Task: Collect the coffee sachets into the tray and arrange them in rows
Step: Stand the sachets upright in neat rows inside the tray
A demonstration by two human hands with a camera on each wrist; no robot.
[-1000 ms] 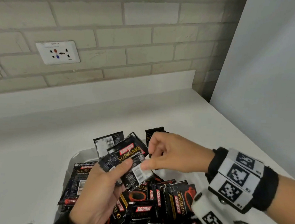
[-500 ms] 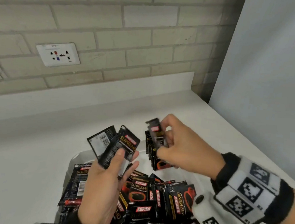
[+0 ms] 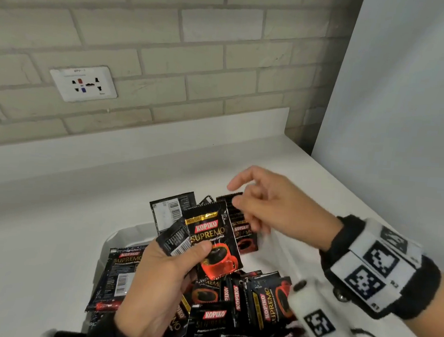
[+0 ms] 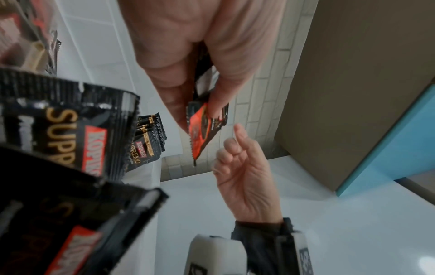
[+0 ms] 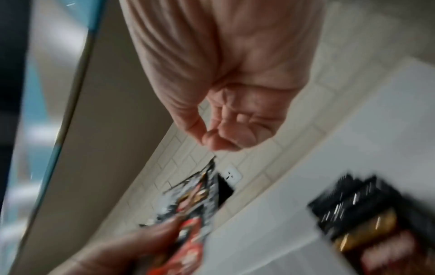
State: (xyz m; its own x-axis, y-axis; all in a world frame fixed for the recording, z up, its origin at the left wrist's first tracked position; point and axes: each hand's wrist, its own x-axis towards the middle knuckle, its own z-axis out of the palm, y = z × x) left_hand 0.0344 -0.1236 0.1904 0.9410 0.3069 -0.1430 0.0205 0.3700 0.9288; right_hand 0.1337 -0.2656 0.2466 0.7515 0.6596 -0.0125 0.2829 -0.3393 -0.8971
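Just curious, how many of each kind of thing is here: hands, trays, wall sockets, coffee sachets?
Hands: 2, the left hand and the right hand
Tray: 1
Wall socket: 1
Coffee sachets: overlapping heap, cannot be counted
Total without sachets: 4

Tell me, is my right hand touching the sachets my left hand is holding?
Apart. The left wrist view shows the right hand with fingers loosely curled and bare wall between it and the held sachets that the left hand pinches.
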